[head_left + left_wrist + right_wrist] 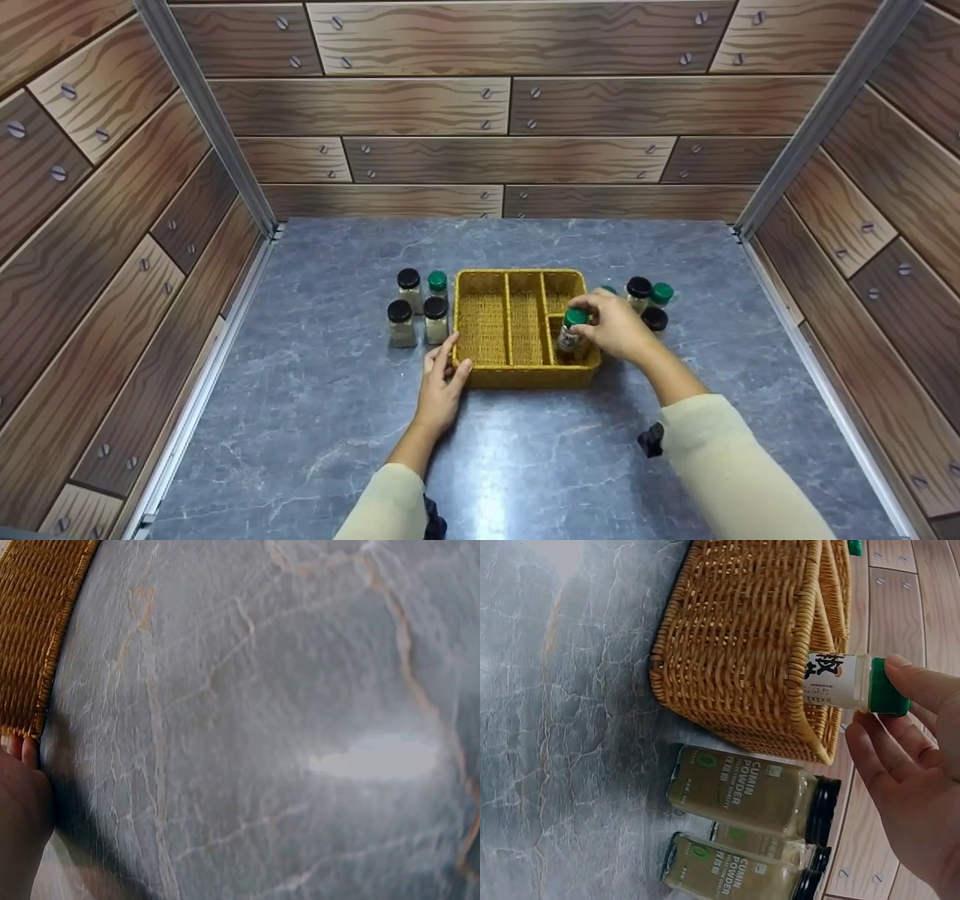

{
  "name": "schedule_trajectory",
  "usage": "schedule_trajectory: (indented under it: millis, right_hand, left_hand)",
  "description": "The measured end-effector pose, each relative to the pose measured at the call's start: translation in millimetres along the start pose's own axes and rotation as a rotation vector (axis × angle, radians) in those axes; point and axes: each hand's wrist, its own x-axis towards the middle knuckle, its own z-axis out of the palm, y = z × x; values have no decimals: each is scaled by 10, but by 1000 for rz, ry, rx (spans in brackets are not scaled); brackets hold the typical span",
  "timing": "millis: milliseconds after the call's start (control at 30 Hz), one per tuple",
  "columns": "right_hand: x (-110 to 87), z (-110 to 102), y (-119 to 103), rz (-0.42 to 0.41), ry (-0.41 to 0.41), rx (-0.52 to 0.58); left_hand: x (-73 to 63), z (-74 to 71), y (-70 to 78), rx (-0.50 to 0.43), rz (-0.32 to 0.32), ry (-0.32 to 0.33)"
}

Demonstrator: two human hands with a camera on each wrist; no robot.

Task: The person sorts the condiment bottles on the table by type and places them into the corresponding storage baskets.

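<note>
My right hand (615, 322) pinches a small spice jar (840, 681) by its green cap, thumb on one side and fingers on the other. Its lower part sits inside the front right compartment of a yellow-brown woven basket (525, 377), hidden by the wall in the right wrist view. The jar has a white label with dark characters. At the basket's front left corner, my left hand (439, 394) touches the outer wall with fairly straight fingers. The left wrist view catches only part of this hand, fingertips against the weave.
Left of the basket stand black-capped jars (401, 330) and one green-capped jar (437, 283). To its right are more jars, including cumin powder jars (742, 791) with black caps and a green-capped one (661, 293). Wood-patterned walls (510, 105) enclose the grey marbled table (315, 420).
</note>
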Motion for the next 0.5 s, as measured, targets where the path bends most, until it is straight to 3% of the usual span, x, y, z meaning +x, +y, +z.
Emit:
schedule_trajectory:
  millis: [500]
  right_hand:
    - [59, 118, 52, 49, -34, -61]
  left_hand:
    - [1, 2, 0, 8, 9, -1]
